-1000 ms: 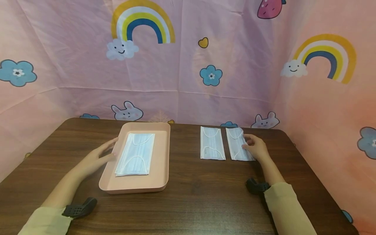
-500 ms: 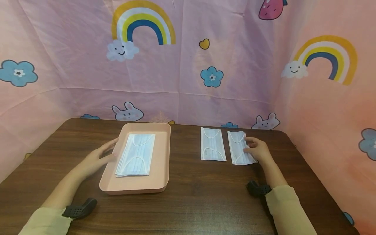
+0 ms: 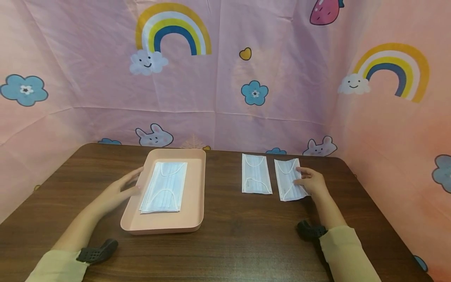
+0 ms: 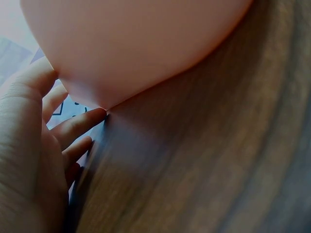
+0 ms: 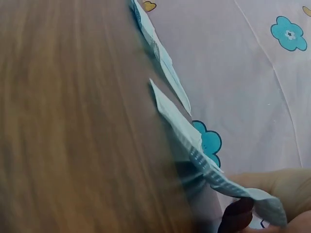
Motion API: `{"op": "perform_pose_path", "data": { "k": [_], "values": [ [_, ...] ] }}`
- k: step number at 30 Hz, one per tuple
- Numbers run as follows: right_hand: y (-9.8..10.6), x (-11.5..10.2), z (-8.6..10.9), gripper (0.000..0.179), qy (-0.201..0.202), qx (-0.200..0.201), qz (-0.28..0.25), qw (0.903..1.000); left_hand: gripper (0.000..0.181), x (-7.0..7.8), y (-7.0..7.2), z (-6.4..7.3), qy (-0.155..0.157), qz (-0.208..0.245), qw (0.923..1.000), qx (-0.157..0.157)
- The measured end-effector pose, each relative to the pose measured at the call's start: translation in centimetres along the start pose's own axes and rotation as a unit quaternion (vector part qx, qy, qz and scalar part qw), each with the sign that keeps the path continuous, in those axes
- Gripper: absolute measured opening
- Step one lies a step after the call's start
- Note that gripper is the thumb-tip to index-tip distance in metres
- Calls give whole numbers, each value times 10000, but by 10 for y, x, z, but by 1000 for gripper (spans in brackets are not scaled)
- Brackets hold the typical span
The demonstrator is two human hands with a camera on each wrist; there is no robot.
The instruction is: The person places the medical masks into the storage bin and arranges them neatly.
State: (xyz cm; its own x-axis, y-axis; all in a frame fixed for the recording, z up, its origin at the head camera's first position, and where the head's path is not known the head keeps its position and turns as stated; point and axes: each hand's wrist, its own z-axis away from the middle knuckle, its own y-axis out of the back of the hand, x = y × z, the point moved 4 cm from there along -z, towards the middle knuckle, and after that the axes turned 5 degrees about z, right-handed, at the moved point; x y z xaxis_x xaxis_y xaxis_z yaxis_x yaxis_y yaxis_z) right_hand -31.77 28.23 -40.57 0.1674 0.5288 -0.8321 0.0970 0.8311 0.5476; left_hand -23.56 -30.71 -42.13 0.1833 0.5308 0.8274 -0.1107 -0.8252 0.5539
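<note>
In the head view, a pink tray [image 3: 193,188] holds a small stack of pale blue face masks [image 3: 165,187]. My left hand [image 3: 112,196] rests at the tray's left side, thumb and fairly straight fingers touching its edge; the left wrist view shows the fingertips against the tray wall [image 4: 141,43]. On the right, my right hand [image 3: 313,183] pinches the right edge of a single face mask [image 3: 287,178]. That edge of the mask [image 5: 214,175] bends up between thumb and fingers in the right wrist view. Another face mask [image 3: 256,174] lies flat just left of it.
All of this is on a dark brown wooden table [image 3: 232,239]. A patterned cloth backdrop [image 3: 225,74] with rainbows and flowers rises along the table's back and sides. Black wrist cameras sit on both forearms.
My right hand has drawn the pinched mask slightly toward me and to the right, widening its gap from the other loose mask. The left hand and tray stay put.
</note>
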Motion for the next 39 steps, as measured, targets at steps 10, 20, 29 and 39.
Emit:
{"op": "perform_pose_path", "data": {
  "k": [10, 20, 29, 39],
  "values": [
    [2, 2, 0, 51, 61, -11, 130, 9999, 70, 3, -2, 1, -12, 20, 10000, 8],
    [7, -10, 3, 47, 244, 491, 165, 9984, 70, 4, -3, 1, 28, 10, 10000, 6],
    [13, -20, 5, 47, 374, 1132, -158, 9927, 71, 5, -2, 0, 11, 28, 10000, 10],
    [12, -40, 11, 50, 395, 1391, -701, 9870, 71, 8, -1, 0, 138, -7, 9999, 32]
  ]
}}
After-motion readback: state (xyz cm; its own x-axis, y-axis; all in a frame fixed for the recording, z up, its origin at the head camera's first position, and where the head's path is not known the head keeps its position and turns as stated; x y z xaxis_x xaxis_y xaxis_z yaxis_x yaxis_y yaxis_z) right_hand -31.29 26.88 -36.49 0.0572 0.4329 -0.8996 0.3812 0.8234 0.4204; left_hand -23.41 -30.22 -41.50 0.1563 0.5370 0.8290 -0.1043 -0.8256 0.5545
